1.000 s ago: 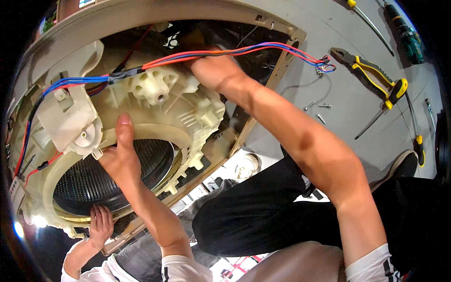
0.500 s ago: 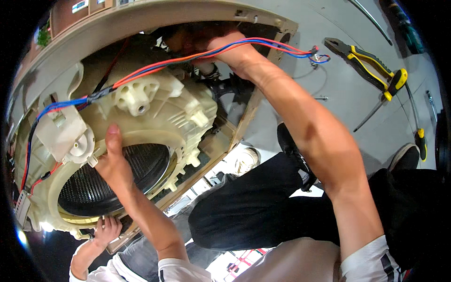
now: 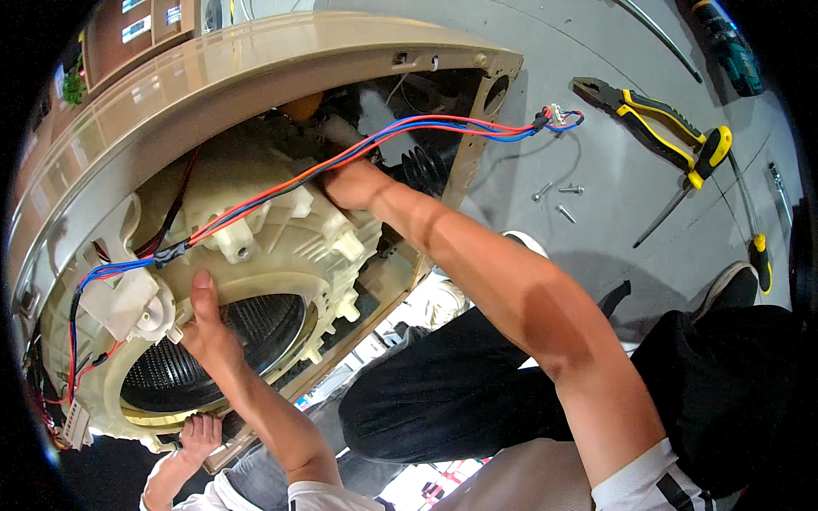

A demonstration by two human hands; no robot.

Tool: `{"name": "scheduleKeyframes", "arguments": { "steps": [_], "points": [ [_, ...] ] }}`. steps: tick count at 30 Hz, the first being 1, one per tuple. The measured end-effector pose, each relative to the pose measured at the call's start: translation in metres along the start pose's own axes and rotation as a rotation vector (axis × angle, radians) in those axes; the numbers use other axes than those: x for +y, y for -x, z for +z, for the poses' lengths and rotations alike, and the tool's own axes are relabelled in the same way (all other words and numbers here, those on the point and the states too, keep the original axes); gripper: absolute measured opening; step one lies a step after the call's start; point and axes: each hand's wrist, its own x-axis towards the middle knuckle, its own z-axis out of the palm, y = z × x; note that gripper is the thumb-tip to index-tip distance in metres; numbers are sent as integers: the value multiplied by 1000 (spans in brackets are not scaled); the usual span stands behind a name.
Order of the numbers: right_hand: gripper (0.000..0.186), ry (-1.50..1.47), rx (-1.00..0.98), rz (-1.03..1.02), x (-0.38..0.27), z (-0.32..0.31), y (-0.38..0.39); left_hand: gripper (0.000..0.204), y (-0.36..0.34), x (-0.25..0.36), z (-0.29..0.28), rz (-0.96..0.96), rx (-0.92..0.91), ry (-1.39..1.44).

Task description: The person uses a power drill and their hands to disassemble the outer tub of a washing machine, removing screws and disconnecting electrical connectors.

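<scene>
A cream plastic washing machine tub (image 3: 273, 264) sits inside a beige cabinet (image 3: 281, 77) lying open. My left hand (image 3: 213, 336) grips the rim of the tub's round opening, thumb on the front face and fingers curled inside, near a white plastic part (image 3: 141, 307). The dark perforated drum (image 3: 170, 375) shows within. My right hand (image 3: 349, 180) reaches into the gap between tub and cabinet wall; its fingers are hidden. A red and blue wire harness (image 3: 366, 145) with a connector at its end crosses over my right hand. Another person's hand (image 3: 200, 436) holds the lower rim of the opening.
On the grey floor at right lie pliers (image 3: 652, 123) with yellow and black handles, a screwdriver (image 3: 711, 157), another screwdriver (image 3: 761, 251), several screws (image 3: 569, 191), a metal rod (image 3: 660, 38) and a power drill (image 3: 728, 47). A black spring-like part (image 3: 419, 170) shows inside the cabinet.
My right hand has moved left and nearer, from the cabinet's far edge to beside the tub. My left hand keeps its grip. The view has shifted, showing more of the cabinet's outside.
</scene>
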Motion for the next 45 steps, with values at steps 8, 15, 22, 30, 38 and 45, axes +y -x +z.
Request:
{"name": "scheduleKeyframes", "arguments": {
  "steps": [8,15,22,30,38,45],
  "points": [
    [29,153,250,48,2,11,-9,49,4,7,6,22,-2,19],
    [27,408,115,165,4,9,-28,50,6,8,8,19,16,46],
    [32,455,171,107,-2,1,-20,57,2,-3,0,89,-8,14],
    [28,468,50,189,-1,0,-27,59,-2,-2,2,184,-1,-53],
    [29,431,111,219,-18,-12,-21,68,4,12,6,-7,-50,-14],
    [26,625,313,30,-31,-16,-6,56,-4,-5,3,116,-16,-2]
  ]
}}
